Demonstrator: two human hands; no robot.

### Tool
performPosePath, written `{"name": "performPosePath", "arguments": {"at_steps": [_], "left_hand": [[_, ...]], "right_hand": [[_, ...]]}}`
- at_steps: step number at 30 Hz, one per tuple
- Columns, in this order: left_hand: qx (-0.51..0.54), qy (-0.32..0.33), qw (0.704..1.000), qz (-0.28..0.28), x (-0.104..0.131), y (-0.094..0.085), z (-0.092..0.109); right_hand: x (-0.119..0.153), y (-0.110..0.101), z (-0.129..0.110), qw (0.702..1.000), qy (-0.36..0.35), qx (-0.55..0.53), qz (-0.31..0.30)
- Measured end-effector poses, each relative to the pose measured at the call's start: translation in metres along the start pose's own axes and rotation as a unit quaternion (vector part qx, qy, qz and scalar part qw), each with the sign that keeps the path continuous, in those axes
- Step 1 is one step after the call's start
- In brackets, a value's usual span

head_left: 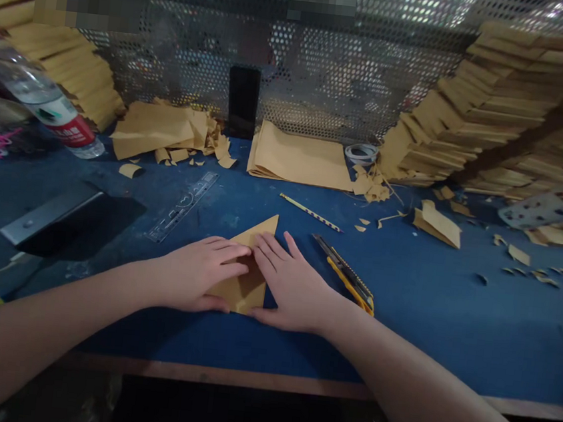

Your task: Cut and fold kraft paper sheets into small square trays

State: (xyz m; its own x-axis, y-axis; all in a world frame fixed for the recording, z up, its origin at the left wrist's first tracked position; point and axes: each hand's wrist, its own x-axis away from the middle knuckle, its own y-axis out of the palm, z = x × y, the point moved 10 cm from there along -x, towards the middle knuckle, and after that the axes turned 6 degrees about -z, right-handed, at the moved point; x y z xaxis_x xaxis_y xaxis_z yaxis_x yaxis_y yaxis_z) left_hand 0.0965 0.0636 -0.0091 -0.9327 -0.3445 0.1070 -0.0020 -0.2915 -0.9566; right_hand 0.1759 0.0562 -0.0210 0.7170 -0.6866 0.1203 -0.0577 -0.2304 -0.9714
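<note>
A piece of folded brown paper [247, 288] lies on the blue tabletop near its front edge, with a pointed corner toward the back right. My left hand [207, 272] rests on its left side, fingers stretched flat and thumb along the near edge. On the right side, my right hand [288, 280] presses down with its fingers extended and its thumb at the near corner. Both hands cover much of the paper. A yellow utility knife [348, 275] lies just right of my right hand. Beyond the paper is a pencil [311, 213], and a clear stencil ruler [182, 207] lies to the left.
Stacks of brown paper [473, 110] rise at the back right and back left. A folded paper stack [300, 156], a black phone [242, 101] and paper scraps line the perforated metal panel [186, 60]. At left are a water bottle [46, 102] and a dark box-like device [54, 217].
</note>
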Motion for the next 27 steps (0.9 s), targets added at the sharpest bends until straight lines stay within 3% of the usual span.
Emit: {"name": "performPosePath", "arguments": {"at_steps": [5,7,9,11,13,17,23,27], "left_hand": [[0.019,-0.002,0.999,-0.034,-0.001,-0.002,-0.001],[0.042,-0.022,0.998,-0.042,0.0,-0.01,-0.012],[0.037,-0.112,0.993,-0.007,0.008,-0.028,-0.044],[-0.013,-0.288,0.955,0.062,0.03,-0.052,-0.095],[-0.042,-0.426,0.903,0.029,0.054,-0.053,-0.139],[-0.02,-0.461,0.887,0.001,0.067,-0.049,-0.181],[0.018,-0.443,0.896,-0.021,0.055,-0.053,-0.193],[0.063,-0.405,0.912,0.009,0.041,-0.07,-0.171]], "right_hand": [[-0.004,0.006,0.006,0.999,0.032,0.001,-0.006],[-0.005,0.006,0.007,0.999,0.037,0.008,-0.001],[-0.005,0.006,0.006,0.999,0.034,0.009,0.003],[-0.005,0.005,0.007,0.999,0.034,0.008,0.004],[-0.004,0.005,0.007,0.999,0.037,0.007,0.002],[-0.005,0.004,0.006,0.999,0.038,0.004,0.002],[-0.004,0.004,0.006,0.999,0.037,0.0,0.004],[-0.004,0.003,0.006,0.999,0.039,0.002,0.013]]}}
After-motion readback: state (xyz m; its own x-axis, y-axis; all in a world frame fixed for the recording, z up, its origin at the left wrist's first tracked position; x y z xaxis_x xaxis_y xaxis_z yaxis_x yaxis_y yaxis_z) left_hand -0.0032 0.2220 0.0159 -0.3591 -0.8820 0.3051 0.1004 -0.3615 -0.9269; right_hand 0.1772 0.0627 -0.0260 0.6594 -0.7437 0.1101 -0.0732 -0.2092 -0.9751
